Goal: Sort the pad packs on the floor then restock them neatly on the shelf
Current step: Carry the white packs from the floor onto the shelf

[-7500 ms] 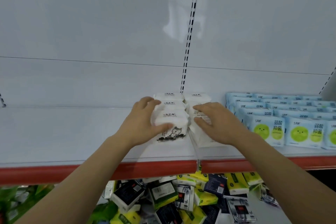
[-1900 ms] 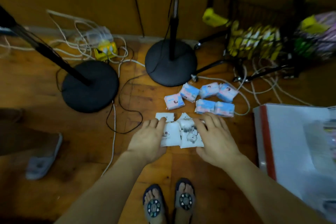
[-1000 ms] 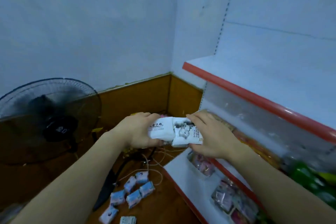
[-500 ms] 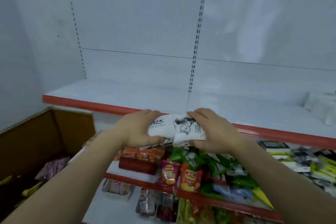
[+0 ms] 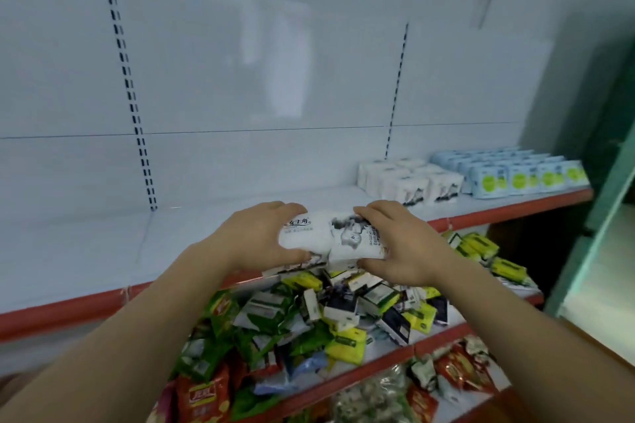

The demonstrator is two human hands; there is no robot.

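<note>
I hold a bunch of white pad packs (image 5: 326,237) with black ink drawings in front of me, over the front edge of the white shelf (image 5: 103,251). My left hand (image 5: 256,237) grips the bunch from the left, my right hand (image 5: 398,244) grips it from the right. Further right on the same shelf stands a neat block of matching white pad packs (image 5: 409,180). Beside that block are rows of light blue pad packs (image 5: 515,172) with green circles.
The shelf has a red front lip (image 5: 86,306). The shelf below holds a loose heap of green, yellow and black packets (image 5: 343,312). Red and patterned snack bags (image 5: 457,367) lie lower still. A green door frame (image 5: 601,182) stands at the right.
My view has swung right along the shelf, bringing the stocked white and blue packs into sight. Both hands keep the same hold on the white packs picked up from the floor.
</note>
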